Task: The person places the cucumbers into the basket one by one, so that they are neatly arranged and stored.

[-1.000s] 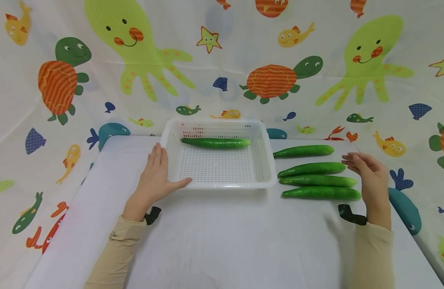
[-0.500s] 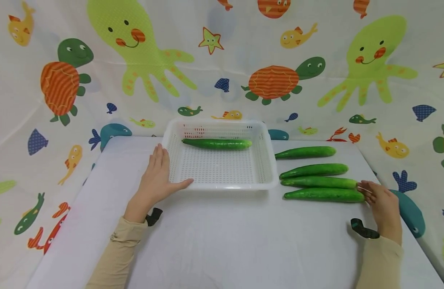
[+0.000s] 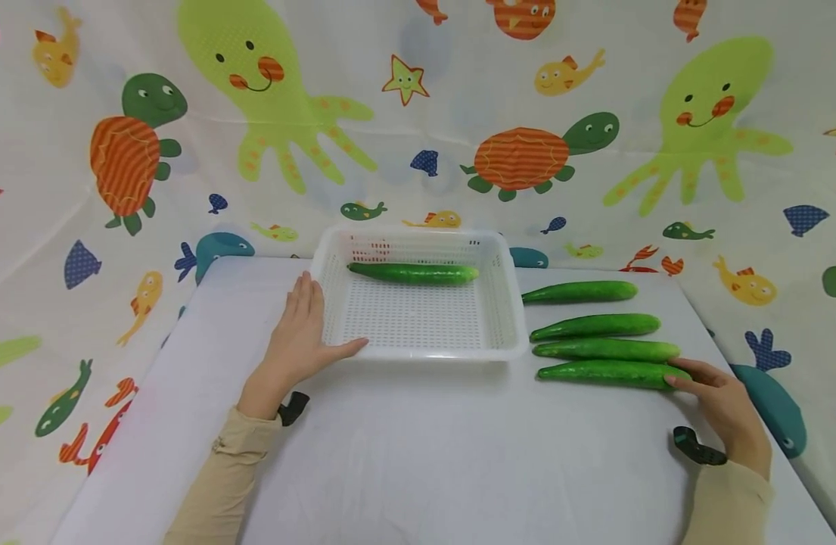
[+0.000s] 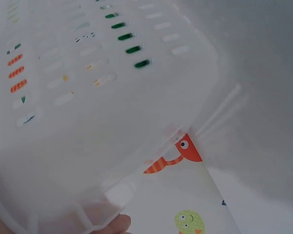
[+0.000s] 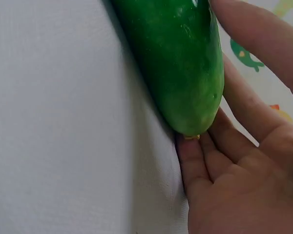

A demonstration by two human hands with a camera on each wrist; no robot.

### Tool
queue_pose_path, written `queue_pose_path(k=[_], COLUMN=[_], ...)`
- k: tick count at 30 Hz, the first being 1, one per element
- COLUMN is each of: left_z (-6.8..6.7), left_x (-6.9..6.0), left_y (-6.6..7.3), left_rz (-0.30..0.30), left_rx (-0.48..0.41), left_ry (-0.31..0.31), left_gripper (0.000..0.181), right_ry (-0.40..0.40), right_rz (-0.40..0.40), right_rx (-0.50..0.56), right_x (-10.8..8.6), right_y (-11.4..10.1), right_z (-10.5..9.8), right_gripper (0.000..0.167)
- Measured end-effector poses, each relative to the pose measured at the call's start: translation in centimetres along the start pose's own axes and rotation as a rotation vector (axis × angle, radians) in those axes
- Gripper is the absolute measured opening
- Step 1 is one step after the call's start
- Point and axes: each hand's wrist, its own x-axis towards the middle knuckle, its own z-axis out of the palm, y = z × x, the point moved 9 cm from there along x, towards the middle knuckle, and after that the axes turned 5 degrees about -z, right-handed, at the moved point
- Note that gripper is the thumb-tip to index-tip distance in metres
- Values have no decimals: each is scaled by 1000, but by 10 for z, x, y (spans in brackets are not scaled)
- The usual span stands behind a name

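A white plastic basket (image 3: 418,353) holds one green cucumber (image 3: 414,274) lying across its back part. My left hand (image 3: 296,344) rests against the basket's left side, fingers straight, thumb along the front rim; the left wrist view shows the basket wall (image 4: 88,156) close up and a fingertip (image 4: 118,224). Right of the basket, several cucumbers lie side by side. Around the right end of the nearest cucumber (image 3: 604,372), my right hand (image 3: 727,405) has its thumb and fingers. In the right wrist view, this cucumber (image 5: 180,63) lies between thumb and fingers of the hand (image 5: 244,170).
A white cloth covers the table (image 3: 458,454). Behind it hangs a curtain (image 3: 445,98) printed with sea animals. Three other cucumbers lie just behind the held one, the middle one (image 3: 595,325) and its neighbour (image 3: 604,349) close together, the farthest (image 3: 581,291) near the basket's right side.
My right hand has come down and toward me from beside the farther cucumbers, and its thumb and fingers now hold the nearest cucumber's end. The left hand stays at the basket.
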Motion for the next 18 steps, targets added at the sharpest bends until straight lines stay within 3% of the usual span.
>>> queue_pose_path(k=[2,4,7,12,18], left_z=[0,1,2,1,0], left_x=[1,1,1,0,1], left_y=[0,0,0,1,1], left_rz=[1,5,8,10,14], left_rx=[2,4,9,17,19], left_ry=[0,0,2,5,15], left_gripper=[134,134,134,133,132], right_ry=[3,-27,-45,1,-3], right_rz=[-41,-82,-112,-107,-140], right_rx=[-46,-38,-37,-61,-46], right_x=[-24,-35,-29,-25,-29], right_y=[-25,-37,-31,-26,-24], right_z=[16,23,22,19,16], right_gripper=[61,64,71,75,62])
